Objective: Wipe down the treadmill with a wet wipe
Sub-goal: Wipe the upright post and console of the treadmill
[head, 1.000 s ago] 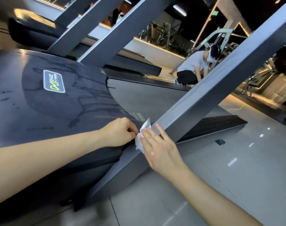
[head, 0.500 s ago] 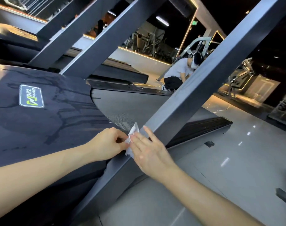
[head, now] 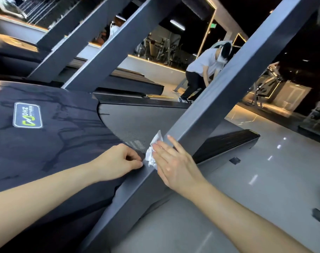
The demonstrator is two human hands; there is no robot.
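Wiping the treadmill's slanted upright (head: 206,114): right hand (head: 175,166), fingers flat, presses the wet wipe (head: 152,152) against it; left hand (head: 119,161), clenched, rests just beside. Next, I judge, slide upward along the beam.

Arms: I see both forearms bare, no sleeves in view.
Left hand (head: 119,161): no glove.
Right hand (head: 175,165): no glove.

Slanted upright (head: 219,99) across the belt (head: 137,123); open floor (head: 247,189) to its right.
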